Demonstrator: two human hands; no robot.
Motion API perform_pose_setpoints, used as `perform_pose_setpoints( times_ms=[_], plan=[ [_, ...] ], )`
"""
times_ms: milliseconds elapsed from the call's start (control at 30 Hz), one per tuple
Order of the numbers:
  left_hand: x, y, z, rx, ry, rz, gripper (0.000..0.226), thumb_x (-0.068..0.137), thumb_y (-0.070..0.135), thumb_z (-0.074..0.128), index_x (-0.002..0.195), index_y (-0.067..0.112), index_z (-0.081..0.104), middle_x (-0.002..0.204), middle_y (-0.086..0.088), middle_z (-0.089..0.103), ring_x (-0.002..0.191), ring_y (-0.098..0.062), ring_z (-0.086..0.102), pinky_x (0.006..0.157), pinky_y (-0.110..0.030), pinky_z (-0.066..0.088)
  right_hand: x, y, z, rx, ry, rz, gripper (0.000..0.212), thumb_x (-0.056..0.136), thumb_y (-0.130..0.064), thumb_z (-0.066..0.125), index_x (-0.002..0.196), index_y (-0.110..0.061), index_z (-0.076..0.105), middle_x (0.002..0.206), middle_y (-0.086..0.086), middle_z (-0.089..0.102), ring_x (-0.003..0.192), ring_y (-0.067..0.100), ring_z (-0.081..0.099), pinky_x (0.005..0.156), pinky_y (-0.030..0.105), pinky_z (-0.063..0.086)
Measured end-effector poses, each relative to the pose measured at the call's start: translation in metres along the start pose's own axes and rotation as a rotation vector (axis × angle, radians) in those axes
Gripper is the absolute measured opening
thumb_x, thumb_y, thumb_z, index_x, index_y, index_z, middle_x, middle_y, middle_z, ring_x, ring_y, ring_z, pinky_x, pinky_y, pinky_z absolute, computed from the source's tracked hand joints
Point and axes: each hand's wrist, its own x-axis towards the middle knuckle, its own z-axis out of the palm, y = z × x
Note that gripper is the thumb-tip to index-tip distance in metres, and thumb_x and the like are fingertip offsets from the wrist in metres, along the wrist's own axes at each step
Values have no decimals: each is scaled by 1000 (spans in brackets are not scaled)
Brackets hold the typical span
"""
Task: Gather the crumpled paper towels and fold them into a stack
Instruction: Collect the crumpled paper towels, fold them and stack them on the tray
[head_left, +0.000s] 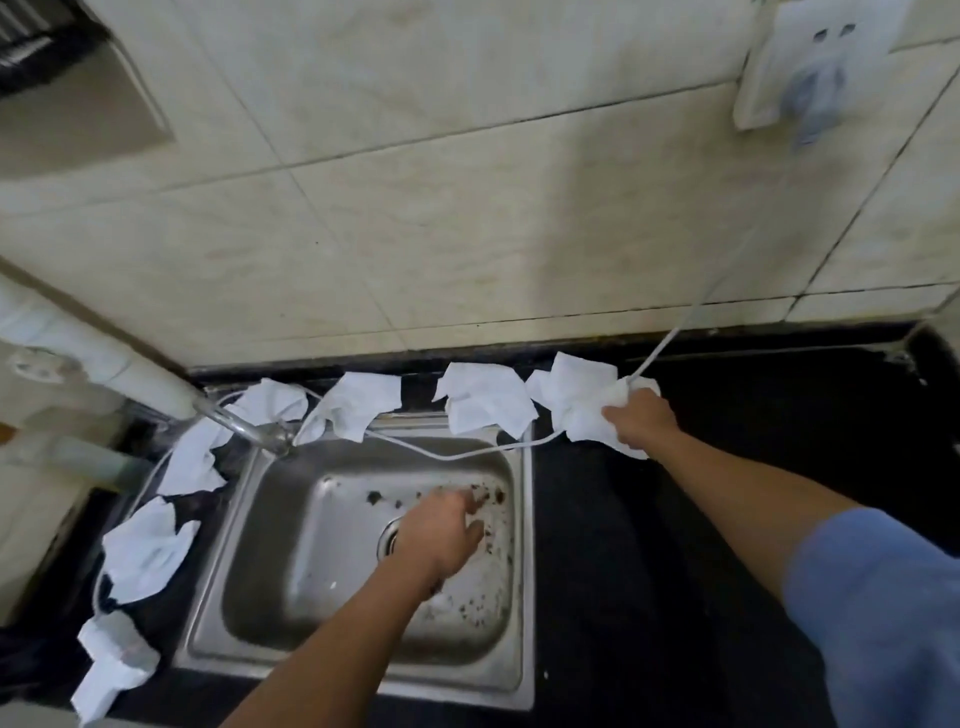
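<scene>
Several crumpled white paper towels lie around the steel sink (525, 525) on a black counter (649, 545). My right hand (641, 418) grips the rightmost towel (576, 400) at the back of the counter. More towels lie behind the sink (485, 397), (358, 402), (272, 400) and down its left side (189, 462), (145, 551), (111, 660). My left hand (441, 530) hovers over the sink basin with fingers loosely spread, holding nothing.
A white cord (457, 454) runs from a wall socket (815, 62) down across the towels and the sink's back rim. A metal tap (244, 423) stands at the sink's back left. Dark specks dot the basin. Tiled wall rises behind.
</scene>
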Motion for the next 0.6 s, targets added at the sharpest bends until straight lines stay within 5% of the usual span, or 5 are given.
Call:
perform_pose_setpoints(
  times_ms=[133,300,467,600],
  plan=[
    [14,-7,5,-7,-9,12,34,93,36,51,123,20,57,123,-4,62,110,-22,56,88,-33,47,-18,-3,2,0,131,-121,41,97,-33,49,125,-4,54,124,16,57,107,32,57,86,36,47],
    [37,3,19,-25,-57,110,30,92,39,50,114,22,61,111,-1,67,100,-19,60,83,-31,48,-84,11,-21,147,178,-253,23,96,-29,53,74,-24,51,72,-8,57,66,7,55,57,26,41],
    [49,26,52,-115,-155,236,23,91,32,54,105,16,64,104,-4,65,99,-22,61,79,-30,47,-141,105,15,75,112,-30,25,93,-34,55,85,-11,63,78,0,66,72,18,63,66,36,52],
    [49,44,86,-79,-223,345,18,90,33,54,101,20,61,105,-2,65,97,-20,61,78,-30,48,-181,166,38,-208,25,182,31,91,-39,55,115,-19,55,111,2,62,92,23,64,77,37,52]
  ],
)
